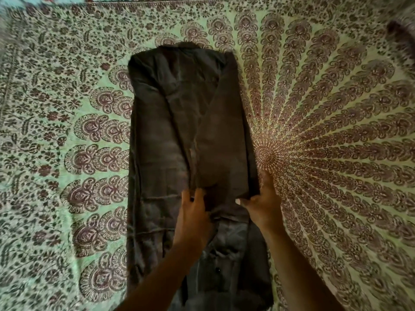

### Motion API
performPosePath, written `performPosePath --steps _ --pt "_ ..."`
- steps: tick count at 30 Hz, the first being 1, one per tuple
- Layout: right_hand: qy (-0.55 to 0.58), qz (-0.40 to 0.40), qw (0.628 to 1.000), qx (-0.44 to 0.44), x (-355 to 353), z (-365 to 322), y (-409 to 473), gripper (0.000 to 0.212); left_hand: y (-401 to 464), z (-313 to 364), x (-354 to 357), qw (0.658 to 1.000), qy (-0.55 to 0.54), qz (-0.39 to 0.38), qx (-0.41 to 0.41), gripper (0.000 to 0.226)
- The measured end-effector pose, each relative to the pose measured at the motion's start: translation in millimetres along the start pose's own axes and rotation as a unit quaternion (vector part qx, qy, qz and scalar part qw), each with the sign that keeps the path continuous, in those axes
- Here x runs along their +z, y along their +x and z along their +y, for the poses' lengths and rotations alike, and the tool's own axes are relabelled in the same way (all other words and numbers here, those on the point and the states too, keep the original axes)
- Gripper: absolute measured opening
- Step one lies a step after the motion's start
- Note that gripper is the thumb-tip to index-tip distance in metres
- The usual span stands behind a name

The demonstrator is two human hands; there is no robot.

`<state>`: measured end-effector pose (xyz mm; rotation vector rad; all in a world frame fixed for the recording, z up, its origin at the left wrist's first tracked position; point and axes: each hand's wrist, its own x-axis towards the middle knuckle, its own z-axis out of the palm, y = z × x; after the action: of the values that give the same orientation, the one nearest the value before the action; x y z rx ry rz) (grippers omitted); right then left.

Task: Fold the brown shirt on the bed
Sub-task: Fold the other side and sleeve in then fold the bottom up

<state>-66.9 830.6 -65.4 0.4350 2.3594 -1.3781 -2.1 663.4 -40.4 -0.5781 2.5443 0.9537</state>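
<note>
The brown shirt (179, 131) lies lengthwise down the middle of the bed, its collar at the far end and both sides folded inward into a long narrow strip. A sleeve lies folded down over the right half, ending near the hands. My left hand (193, 212) rests on the shirt near the sleeve's lower end, its fingertips touching the cloth. My right hand (262, 203) pinches the lower right corner of the folded sleeve at the shirt's right edge, thumb on top. The hem end near me shows a button.
The shirt lies on a green bedspread (325, 131) with a dense maroon paisley and peacock-feather print that fills the view on both sides. A dark object (397, 30) sits at the far right corner.
</note>
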Motion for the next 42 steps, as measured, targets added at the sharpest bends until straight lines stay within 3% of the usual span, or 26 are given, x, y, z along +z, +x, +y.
performPosePath --steps 8,18,24,28,34,39,42 --pt "0.007 -0.025 1.0 0.004 -15 19 -26 0.107 -26 -11 17 0.997 -0.047 0.036 -0.058 0.042" --pt "0.047 -0.017 0.999 -0.011 -26 37 -40 0.09 -52 -13 36 0.994 -0.082 0.063 -0.036 0.055" --pt "0.043 -0.073 0.996 0.025 -28 52 -51 0.11 -70 -15 47 0.989 -0.128 0.037 -0.065 0.058" --pt "0.072 -0.073 0.995 0.007 -36 62 -59 0.098 -79 -18 52 0.988 -0.136 0.038 -0.067 0.057" --pt "0.014 -0.061 0.997 -0.041 -47 62 -75 0.089 -84 -17 58 0.987 -0.145 0.022 -0.064 0.057" --pt "-0.007 -0.059 0.997 -0.04 -48 67 -79 0.087 -89 -21 62 0.992 -0.113 0.01 -0.058 0.061" --pt "-0.021 -0.053 0.998 -0.022 -45 69 -81 0.084 -94 -23 62 1.0 -0.007 -0.008 -0.021 0.06"
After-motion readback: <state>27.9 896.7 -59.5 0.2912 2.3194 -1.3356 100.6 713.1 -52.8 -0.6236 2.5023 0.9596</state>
